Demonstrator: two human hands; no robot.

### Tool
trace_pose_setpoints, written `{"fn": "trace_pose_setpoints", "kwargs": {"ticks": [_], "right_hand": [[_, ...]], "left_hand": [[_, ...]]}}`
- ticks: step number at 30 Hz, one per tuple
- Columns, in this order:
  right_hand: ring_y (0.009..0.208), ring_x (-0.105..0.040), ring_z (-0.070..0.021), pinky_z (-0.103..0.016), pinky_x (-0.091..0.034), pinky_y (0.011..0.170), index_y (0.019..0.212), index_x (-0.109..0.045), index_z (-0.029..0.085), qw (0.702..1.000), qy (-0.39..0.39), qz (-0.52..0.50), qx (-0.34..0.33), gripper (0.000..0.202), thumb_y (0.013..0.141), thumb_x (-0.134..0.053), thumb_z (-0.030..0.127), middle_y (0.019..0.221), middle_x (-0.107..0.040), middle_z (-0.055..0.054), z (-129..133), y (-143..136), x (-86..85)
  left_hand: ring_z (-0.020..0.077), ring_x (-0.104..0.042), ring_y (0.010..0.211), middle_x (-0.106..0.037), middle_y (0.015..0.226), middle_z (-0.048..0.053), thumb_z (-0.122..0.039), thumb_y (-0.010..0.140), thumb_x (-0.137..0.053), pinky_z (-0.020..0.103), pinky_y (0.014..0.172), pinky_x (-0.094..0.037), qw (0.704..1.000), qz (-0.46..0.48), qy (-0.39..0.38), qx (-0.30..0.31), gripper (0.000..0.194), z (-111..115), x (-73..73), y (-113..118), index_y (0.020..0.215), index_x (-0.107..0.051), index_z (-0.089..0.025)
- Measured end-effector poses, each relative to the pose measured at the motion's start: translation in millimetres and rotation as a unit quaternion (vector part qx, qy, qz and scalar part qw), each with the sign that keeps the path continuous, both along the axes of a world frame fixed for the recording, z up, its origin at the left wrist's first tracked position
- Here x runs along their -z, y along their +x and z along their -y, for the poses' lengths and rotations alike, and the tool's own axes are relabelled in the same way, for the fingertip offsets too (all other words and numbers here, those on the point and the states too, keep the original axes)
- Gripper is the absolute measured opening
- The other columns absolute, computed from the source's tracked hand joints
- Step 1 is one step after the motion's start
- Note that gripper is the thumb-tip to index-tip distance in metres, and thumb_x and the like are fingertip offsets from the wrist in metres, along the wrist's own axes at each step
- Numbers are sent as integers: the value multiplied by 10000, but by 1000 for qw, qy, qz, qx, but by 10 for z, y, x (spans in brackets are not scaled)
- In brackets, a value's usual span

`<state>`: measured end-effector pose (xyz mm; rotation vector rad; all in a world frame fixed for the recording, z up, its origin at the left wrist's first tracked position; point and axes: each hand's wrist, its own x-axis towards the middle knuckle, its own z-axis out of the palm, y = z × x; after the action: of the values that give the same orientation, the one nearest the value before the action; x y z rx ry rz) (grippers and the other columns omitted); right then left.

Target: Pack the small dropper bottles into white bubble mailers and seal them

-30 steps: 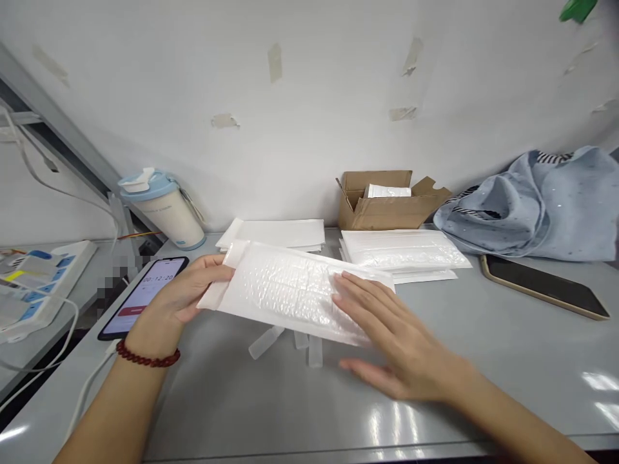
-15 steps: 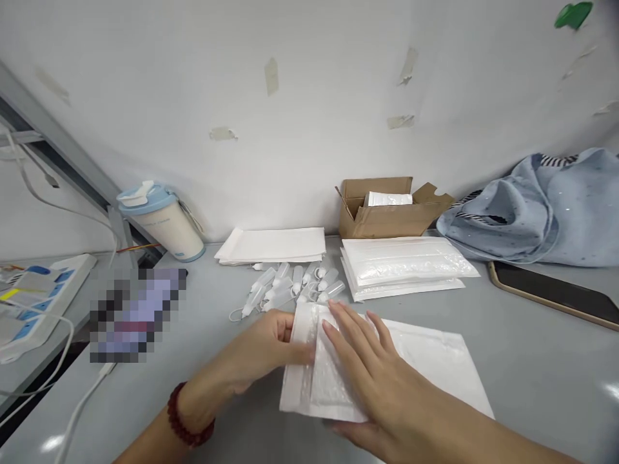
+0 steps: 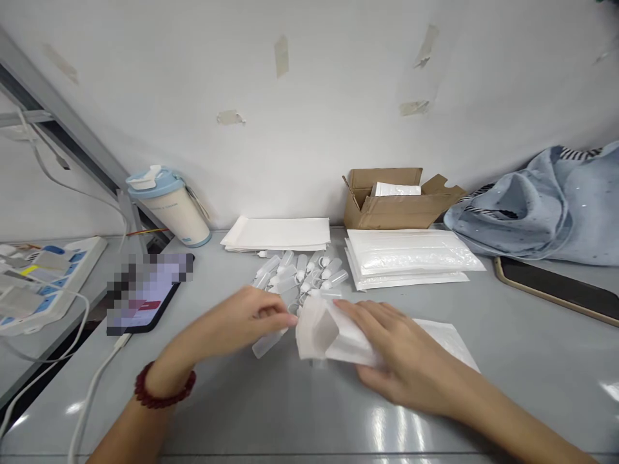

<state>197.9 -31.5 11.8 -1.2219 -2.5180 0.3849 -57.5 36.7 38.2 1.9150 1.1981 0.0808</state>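
Note:
A white padded envelope (image 3: 355,341) is gripped by my right hand (image 3: 401,351), its mouth gaping toward the left. My left hand (image 3: 256,319) has thumb and fingers drawn together beside the envelope's open edge; whether it pinches that edge or something else is unclear. Several small translucent bottles (image 3: 285,274) lie in a pile behind my hands, and one bottle (image 3: 265,345) lies just below my left fingers. Part of another white envelope (image 3: 452,341) shows behind my right wrist.
White envelopes lie at the back, a flat stack (image 3: 283,233) and a bubble-lined stack (image 3: 416,254). Behind them is an open cardboard box (image 3: 401,211). A tumbler (image 3: 176,209), a phone (image 3: 152,299) and a power strip (image 3: 62,283) are left; another phone (image 3: 556,287) and blue cloth (image 3: 536,200) are right.
The envelope lay flatter under both hands; now its mouth is spread open and it is tilted. My left hand has shifted slightly left and up. More bottles show near my left hand.

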Motion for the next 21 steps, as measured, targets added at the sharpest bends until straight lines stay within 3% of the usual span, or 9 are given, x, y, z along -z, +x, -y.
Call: {"fn": "trace_pose_setpoints", "kwargs": {"ticks": [2, 4, 7, 10, 13, 17, 19, 21], "right_hand": [[1067, -528, -282, -437, -470, 863, 1387, -289, 140, 1000, 11, -3, 26, 682, 745, -517, 167, 1214, -548, -164, -39, 49, -4], [1090, -524, -285, -434, -473, 867, 1394, -280, 155, 999, 11, -3, 40, 684, 753, -517, 173, 1231, -543, -158, -56, 80, -8], [1116, -516, -288, -435, -473, 882, 1400, -265, 181, 999, 1, -8, 44, 703, 747, -526, 177, 1260, -527, -145, -48, 77, -8], [1116, -515, -290, -440, -473, 884, 1395, -265, 204, 999, -13, -11, 41, 708, 739, -530, 171, 1266, -518, -136, -38, 47, 14], [1100, -514, -289, -448, -471, 880, 1404, -235, 210, 999, -16, -5, 42, 729, 738, -527, 157, 1248, -515, -135, -44, 29, 45], [1066, -514, -282, -452, -473, 865, 1410, -208, 199, 998, -22, -2, 59, 741, 739, -517, 146, 1212, -512, -135, -63, 26, 75], [1046, -515, -282, -458, -474, 857, 1412, -205, 197, 997, -27, -2, 69, 746, 737, -520, 154, 1198, -514, -132, -72, 29, 86], [1040, -515, -285, -466, -473, 857, 1418, -196, 195, 997, -22, -4, 77, 758, 735, -523, 161, 1198, -513, -134, -83, 31, 97]], "left_hand": [[161, -560, 662, -626, 705, -3, -523, 765, -575, 229, 564, -379, 996, -68, 56, -26, 329, -71, -36, -158, 786, -638, -200], [183, -590, 694, -653, 747, 4, -518, 709, -630, 241, 591, -400, 994, -97, 52, -21, 328, -103, -13, -229, 830, -640, -213], [188, -585, 661, -647, 722, -4, -456, 678, -659, 246, 564, -383, 995, -88, 45, 3, 260, -63, 94, -166, 788, -623, -223], [204, -571, 702, -626, 722, 1, -371, 696, -629, 253, 567, -372, 994, -62, 88, 14, 159, 4, 194, -47, 767, -609, -230], [187, -556, 689, -612, 763, 2, -290, 722, -572, 259, 578, -394, 996, -29, 84, -3, 142, 14, 204, -12, 848, -594, -231], [153, -557, 678, -581, 808, 1, -300, 768, -570, 258, 587, -457, 981, 97, 92, -140, 231, -16, 100, 0, 982, -552, -215], [153, -571, 735, -580, 859, 13, -325, 776, -604, 261, 611, -495, 945, 202, 126, -223, 263, 1, 58, 53, 997, -533, -203], [158, -586, 792, -600, 925, 29, -327, 773, -638, 267, 642, -526, 915, 286, 126, -256, 270, 49, 57, 133, 982, -526, -198]]}}
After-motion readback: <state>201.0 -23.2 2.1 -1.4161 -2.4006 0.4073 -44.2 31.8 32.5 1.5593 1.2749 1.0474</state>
